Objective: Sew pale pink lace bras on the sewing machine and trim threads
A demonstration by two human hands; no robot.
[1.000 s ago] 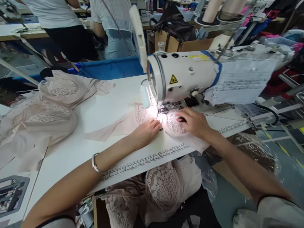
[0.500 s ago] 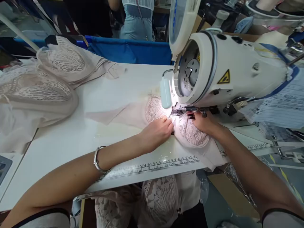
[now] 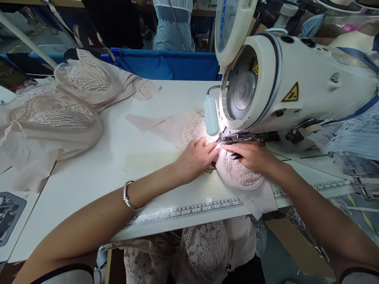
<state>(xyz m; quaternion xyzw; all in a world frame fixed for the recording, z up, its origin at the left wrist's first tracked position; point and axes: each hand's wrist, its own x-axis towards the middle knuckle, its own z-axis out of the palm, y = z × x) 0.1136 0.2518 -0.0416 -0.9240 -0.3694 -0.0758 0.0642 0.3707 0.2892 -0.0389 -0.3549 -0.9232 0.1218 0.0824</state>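
Note:
A pale pink lace bra [image 3: 241, 169] lies under the needle area of a white sewing machine [image 3: 266, 79], one cup on each side of the presser foot. My left hand [image 3: 197, 159] grips the fabric just left of the needle, its thumb hidden. My right hand [image 3: 251, 156] rests on the right-hand cup, fingers stretched towards the foot. Dark pointed blades that look like thread snips [image 3: 237, 156] stick out from under its fingers. Both hands' fingertips nearly meet at the seam, and a small lamp [image 3: 211, 116] lights the spot.
More beige lace bras [image 3: 59, 114] are heaped on the table's left side. A printed ruler [image 3: 204, 207] runs along the front edge, with another bra [image 3: 204, 244] on my lap below. Behind the table are a blue cloth bin [image 3: 166, 63] and a standing person [image 3: 173, 27].
My right fingers have stretched left towards the presser foot, and my left fingers have shifted on the fabric. The bra's left tail has drawn in rightwards. The machine's inner disc now looks blurred.

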